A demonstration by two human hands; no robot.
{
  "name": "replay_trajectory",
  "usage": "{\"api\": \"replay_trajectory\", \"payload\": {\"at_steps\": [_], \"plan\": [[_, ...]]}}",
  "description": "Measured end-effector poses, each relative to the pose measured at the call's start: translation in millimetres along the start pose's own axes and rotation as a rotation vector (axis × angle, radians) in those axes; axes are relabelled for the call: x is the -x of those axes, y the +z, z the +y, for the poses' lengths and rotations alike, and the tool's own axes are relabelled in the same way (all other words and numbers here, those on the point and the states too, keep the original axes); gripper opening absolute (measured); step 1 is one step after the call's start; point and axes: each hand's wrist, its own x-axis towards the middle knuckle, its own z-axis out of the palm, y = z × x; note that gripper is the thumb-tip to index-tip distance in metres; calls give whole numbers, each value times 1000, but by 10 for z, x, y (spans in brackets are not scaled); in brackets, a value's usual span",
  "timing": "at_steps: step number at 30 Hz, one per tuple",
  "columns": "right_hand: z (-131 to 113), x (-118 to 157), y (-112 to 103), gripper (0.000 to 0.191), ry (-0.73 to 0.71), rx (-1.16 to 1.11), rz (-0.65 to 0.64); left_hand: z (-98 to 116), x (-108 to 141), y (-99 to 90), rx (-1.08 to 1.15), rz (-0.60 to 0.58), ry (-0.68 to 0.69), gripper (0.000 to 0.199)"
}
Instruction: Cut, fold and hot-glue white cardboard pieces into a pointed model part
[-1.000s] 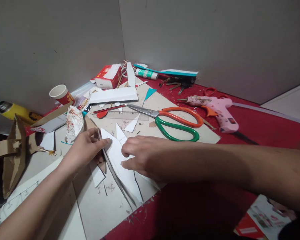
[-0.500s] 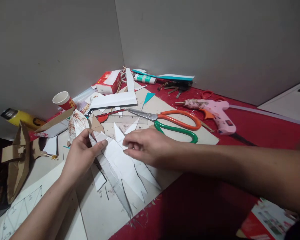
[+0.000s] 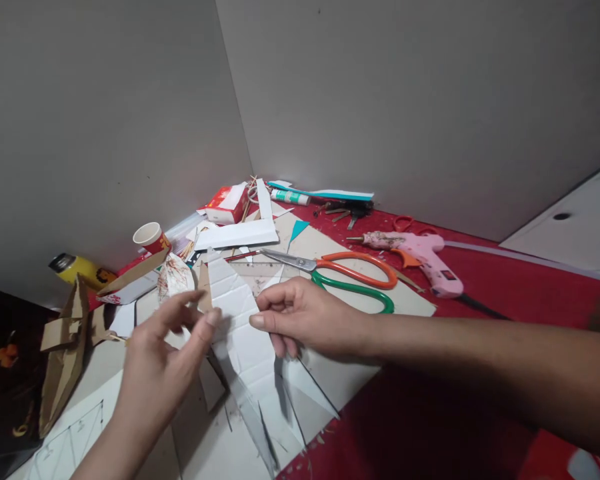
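Observation:
A white cut-out strip of creased card or paper (image 3: 243, 327), pointed at the top and jagged along its edges, is pinched at its right edge between the thumb and fingers of my right hand (image 3: 310, 317). My left hand (image 3: 165, 360) is beside the strip's left edge, its thumb and fingers apart with a gap between them; the thumb tip is very near or touching the strip. Beneath lie more pointed white pieces (image 3: 310, 393) on a grey board (image 3: 200, 447). Scissors (image 3: 305, 264) with one orange and one green handle lie just beyond my right hand.
A pink glue gun (image 3: 423, 250) lies on the red tabletop (image 3: 510, 280) at right. Behind are a red box (image 3: 225, 207), a glue stick (image 3: 290, 196) and a paper cup (image 3: 150, 235). At left are a yellow bottle (image 3: 83, 272) and a brown cardboard piece (image 3: 67, 360). Grey walls enclose the back.
My right hand has taken hold of the white strip and raised it. My left hand's pinch on the pieces has loosened and its fingers are apart. The view has tilted upward.

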Motion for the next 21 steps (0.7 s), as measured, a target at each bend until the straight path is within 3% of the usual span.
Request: {"api": "replay_trajectory", "payload": {"at_steps": [2, 4, 8, 12, 14, 17, 19, 21], "plan": [[-19, 27, 20, 24, 4, -29, -44, 66, 53, 31, 212, -290, -116, 29], [3, 45, 49, 23, 40, 2, -59, 91, 106, 103, 370, -410, -198, 29], [147, 38, 115, 18, 32, 114, 46, 43, 185, 282, 386, -359, -232, 26], [202, 18, 127, 16, -23, 186, 162, 16, 202, 392, 291, -241, -131, 22], [149, 21, 100, 17, 42, 118, 111, 32, 185, 383, 332, -206, -129, 23], [49, 39, 43, 21, 129, -20, -70, 63, 137, 296, 450, -219, -182, 24], [16, 50, 15, 23, 132, -56, -133, 71, 109, 230, 446, -275, -200, 24], [22, 55, 10, 22, 129, -42, -115, 64, 99, 195, 444, -379, -219, 26]]}}
